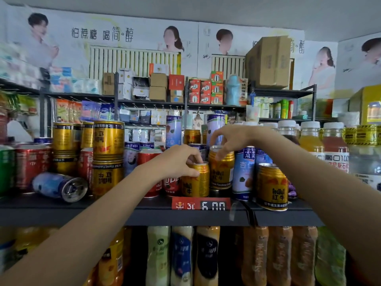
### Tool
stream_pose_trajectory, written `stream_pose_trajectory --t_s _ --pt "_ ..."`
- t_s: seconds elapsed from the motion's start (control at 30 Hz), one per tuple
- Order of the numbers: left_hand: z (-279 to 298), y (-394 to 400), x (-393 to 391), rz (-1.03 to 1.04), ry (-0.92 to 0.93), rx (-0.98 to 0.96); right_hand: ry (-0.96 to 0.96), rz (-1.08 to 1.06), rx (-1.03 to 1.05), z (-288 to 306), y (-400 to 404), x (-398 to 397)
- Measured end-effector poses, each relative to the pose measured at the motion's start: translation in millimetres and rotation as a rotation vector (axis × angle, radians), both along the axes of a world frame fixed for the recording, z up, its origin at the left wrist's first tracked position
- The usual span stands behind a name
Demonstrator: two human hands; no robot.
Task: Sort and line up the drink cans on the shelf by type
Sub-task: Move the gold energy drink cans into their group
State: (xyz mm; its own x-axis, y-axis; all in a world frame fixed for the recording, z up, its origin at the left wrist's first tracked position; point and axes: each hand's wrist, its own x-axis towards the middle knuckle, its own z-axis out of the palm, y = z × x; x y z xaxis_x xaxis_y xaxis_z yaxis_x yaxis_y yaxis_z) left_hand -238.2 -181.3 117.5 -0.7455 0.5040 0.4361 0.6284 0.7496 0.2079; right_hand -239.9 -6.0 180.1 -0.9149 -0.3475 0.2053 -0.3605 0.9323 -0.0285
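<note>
Left hand [177, 162] hides the gold can's [196, 180] top rim.

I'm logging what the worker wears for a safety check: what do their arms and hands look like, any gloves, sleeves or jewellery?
Both forearms are bare up to the frame edge, no sleeves showing. The left hand and right hand wear no gloves, and no rings, watch or bracelets are visible.

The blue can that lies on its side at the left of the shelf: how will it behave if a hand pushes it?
The blue can will probably roll, since it lies on its round side. Its metal wall looks smooth, so it may be slippery. It lies near the shelf edge and might fall off.
</note>
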Motion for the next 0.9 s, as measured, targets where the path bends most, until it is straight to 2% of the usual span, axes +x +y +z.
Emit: stream_pose_trajectory --t_s 0.1,0.23,0.33,0.4,0.47,0.5,0.67,0.77,0.9 --pt "-2.6 0.1 1.2 0.009 0.012 0.024 -0.074 -0.020 0.051 -16.4 -0.1 -12.0" --pt "-8.8 0.6 3.9 0.018 0.034 0.049 -0.008 -0.027 0.124 -23.5 -3.7 -18.5" --pt "-20.8 -3.2 5.8 0.026 0.138 0.100 0.083 -0.015 0.199 -25.1 -9.2 -13.2" --pt "-28.6 -14.4 10.4 0.039 0.276 0.274 0.261 0.001 0.178 -21.4 -15.1 -7.6" --pt "-31.7 -34.2 16.4 0.113 0.424 0.500 0.474 0.028 0.074 -12.6 -27.7 1.5" --pt "-32.3 -47.0 19.2 0.156 0.479 0.593 0.522 0.067 0.008 -8.4 -37.4 6.9" --pt "-37.1 -121.5 20.8 0.308 0.615 0.819 0.433 0.332 -0.198 -14.1 -112.3 23.3" --pt "-43.3 -166.0 21.4 0.352 0.571 0.788 0.362 0.396 -0.312 -27.8 -157.8 21.9" --pt "-48.6 -213.6 21.7 0.345 0.515 0.602 0.269 0.383 -0.652 -47.7 -202.3 8.9"
